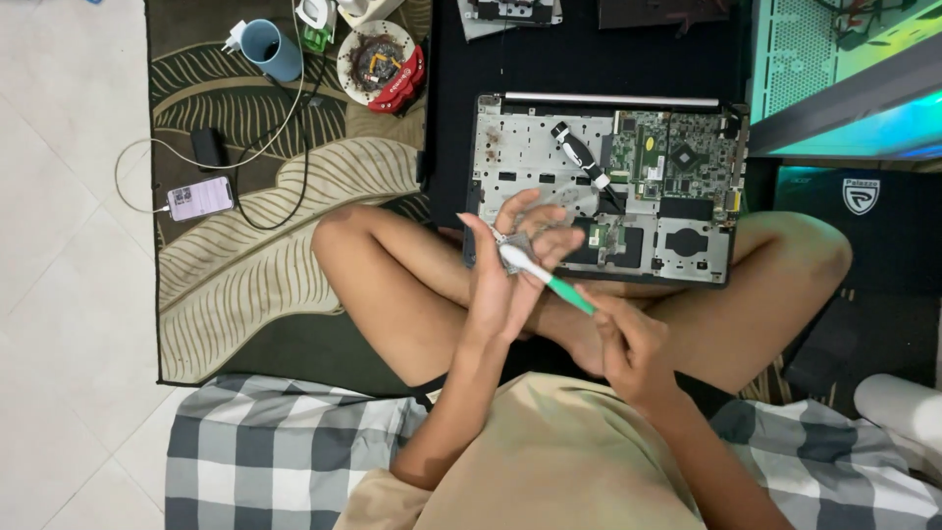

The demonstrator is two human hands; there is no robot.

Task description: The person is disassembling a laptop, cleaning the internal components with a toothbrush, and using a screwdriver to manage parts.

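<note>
My left hand point(510, 265) is raised over my crossed legs and holds a small flat metal part point(517, 242) between its fingers. My right hand point(628, 344) grips the green handle of a toothbrush point(545, 277); its white head rests against the part. Just beyond my hands lies an opened laptop base point(530, 157) with its green circuit board point(677, 157) exposed. A black and white screwdriver point(581, 157) lies on the laptop base.
A phone point(200, 198) on a white cable lies on the leaf-patterned rug point(245, 285) at left. A blue cup point(272, 49) and a round dish of small parts point(380, 61) stand at the back. A lit computer case point(844, 69) is at the right.
</note>
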